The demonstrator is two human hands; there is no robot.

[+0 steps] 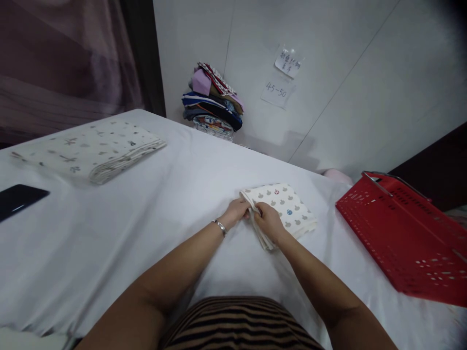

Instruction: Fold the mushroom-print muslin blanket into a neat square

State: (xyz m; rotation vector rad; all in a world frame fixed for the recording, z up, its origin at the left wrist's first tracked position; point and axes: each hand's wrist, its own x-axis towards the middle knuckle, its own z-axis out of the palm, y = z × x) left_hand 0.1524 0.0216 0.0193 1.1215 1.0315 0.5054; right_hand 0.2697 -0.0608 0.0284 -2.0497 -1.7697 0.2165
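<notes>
A folded white cloth (297, 206) with grey, red and blue mushroom-like prints lies on the white-covered table (197, 184) in front of me. At its near left edge my left hand (238, 210) is closed on the layers, its fingertips partly hidden by the fabric. Right beside it, my right hand (269, 221) pinches the same edge, thumb on top and fingers curled. A silvery bracelet (221, 227) circles my left wrist.
A larger folded printed cloth (98, 146) lies at the table's far left, near a black phone (22, 198). On the right stands a red plastic basket (397, 228). Folded clothes (213, 104) are stacked beyond the far edge, by a wall with paper notes (276, 92).
</notes>
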